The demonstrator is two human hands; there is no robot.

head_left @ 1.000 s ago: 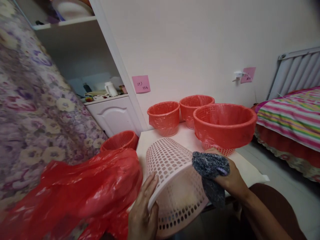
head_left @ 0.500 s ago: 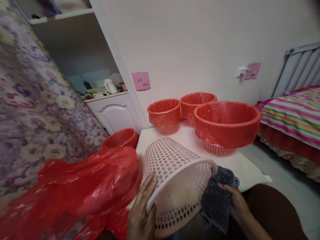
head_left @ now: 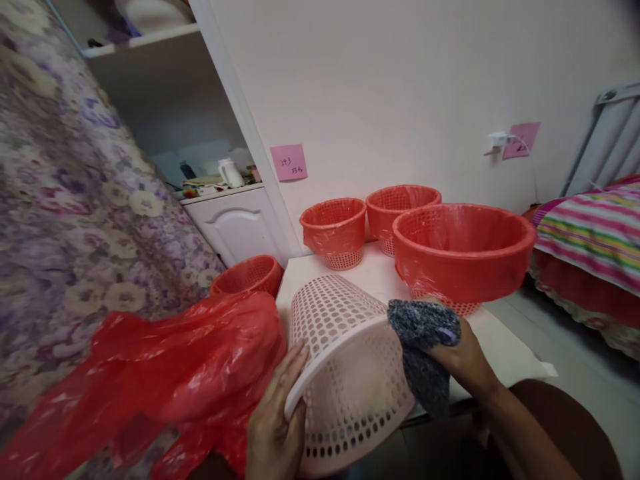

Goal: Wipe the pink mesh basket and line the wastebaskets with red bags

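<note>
Red baskets [head_left: 463, 272] behind — pale basket [head_left: 345, 377]

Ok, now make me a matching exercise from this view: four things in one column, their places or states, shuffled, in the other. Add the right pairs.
Things
1. Pale mesh basket
2. Dark grey cloth
3. White jug
4. Striped bed cover

Places or states
A. Standing on the cabinet shelf
B. Bunched in the right hand
C. At the right edge of the view
D. Tilted, its rim gripped by the left hand

Right pairs
1-D
2-B
3-A
4-C
</note>
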